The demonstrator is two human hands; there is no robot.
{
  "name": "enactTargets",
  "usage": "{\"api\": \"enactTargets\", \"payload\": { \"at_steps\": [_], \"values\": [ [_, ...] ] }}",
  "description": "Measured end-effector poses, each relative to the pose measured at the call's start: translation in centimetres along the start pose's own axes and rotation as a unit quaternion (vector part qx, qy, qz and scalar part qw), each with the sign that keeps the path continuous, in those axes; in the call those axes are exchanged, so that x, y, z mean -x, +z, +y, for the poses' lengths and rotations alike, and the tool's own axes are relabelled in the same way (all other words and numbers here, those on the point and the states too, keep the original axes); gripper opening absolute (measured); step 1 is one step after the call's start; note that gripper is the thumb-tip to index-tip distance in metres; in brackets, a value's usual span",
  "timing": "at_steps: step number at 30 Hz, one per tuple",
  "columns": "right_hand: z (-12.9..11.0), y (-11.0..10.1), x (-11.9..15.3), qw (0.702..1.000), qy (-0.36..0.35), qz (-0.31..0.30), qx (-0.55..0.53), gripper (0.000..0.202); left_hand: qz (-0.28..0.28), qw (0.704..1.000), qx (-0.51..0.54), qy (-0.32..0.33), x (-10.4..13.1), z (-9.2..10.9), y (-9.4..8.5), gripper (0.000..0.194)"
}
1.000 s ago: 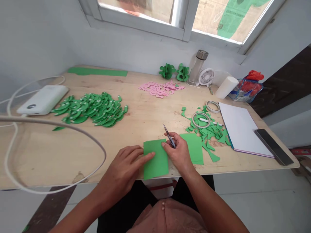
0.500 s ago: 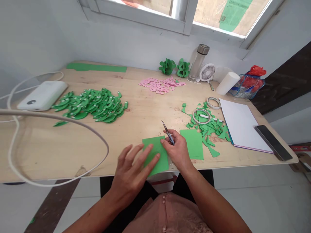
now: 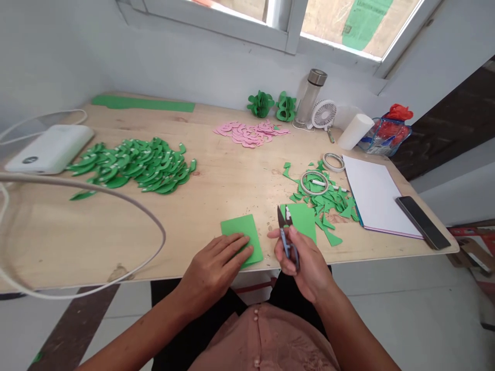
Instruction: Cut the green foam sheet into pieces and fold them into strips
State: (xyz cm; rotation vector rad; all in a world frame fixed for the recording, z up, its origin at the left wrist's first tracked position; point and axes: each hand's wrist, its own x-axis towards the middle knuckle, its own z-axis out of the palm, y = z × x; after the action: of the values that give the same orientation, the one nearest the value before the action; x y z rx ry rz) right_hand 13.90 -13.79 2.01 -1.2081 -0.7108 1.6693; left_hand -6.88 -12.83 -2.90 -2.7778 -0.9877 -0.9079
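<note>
Left hand [image 3: 207, 270] lies flat, best for steadying the green paper [image 3: 237, 225]; right hand [image 3: 311, 265], apart, grips scissors [image 3: 284, 241] right of the paper.

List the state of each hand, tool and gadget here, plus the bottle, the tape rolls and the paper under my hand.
Left hand, flat on green paper
Green paper, lying flat
Right hand, holding scissors
Scissors, blades apart
Pen, lying on scraps
Bottle, upright, lid on
Fan, upright; running, cannot tell
Phone, screen dark
White device, lying flat
Tape rolls, lying flat
</note>
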Motion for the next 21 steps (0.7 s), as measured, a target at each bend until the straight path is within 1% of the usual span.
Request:
{"api": "enactTargets", "payload": {
  "at_steps": [2, 5, 8, 11, 17, 21],
  "values": [
    [0.8, -0.4, 1.3, 0.997, 0.04, -0.011, -0.06, 0.047, 0.002, 1.0, 0.01, -0.004, -0.2, -0.2, -0.1, 0.027],
    [1.8, -0.9, 2.3, 0.994, 0.059, -0.002, -0.092, 0.044, -0.005, 1.0, 0.013, -0.005, -0.5, -0.4, -0.1, 0.028],
    [2.1, -1.2, 2.8, 0.994, 0.059, 0.011, -0.088, 0.043, -0.037, 0.999, 0.007, -0.006, -0.7, -0.6, -0.1, 0.03],
    [2.6, -1.6, 3.5, 0.994, 0.071, 0.009, -0.088, 0.044, -0.064, 0.998, -0.001, 0.002, -1.0, -0.5, -0.1, 0.032],
    [4.6, -1.9, 5.7, 0.989, 0.133, 0.004, -0.063, 0.048, -0.079, 0.996, -0.035, 0.012, -1.2, -0.2, 0.2, 0.032],
    [5.3, -1.5, 6.3, 0.983, 0.167, -0.004, -0.07, 0.052, -0.1, 0.993, -0.054, 0.003, -1.2, 0.0, 0.4, 0.033]
  ]
}}
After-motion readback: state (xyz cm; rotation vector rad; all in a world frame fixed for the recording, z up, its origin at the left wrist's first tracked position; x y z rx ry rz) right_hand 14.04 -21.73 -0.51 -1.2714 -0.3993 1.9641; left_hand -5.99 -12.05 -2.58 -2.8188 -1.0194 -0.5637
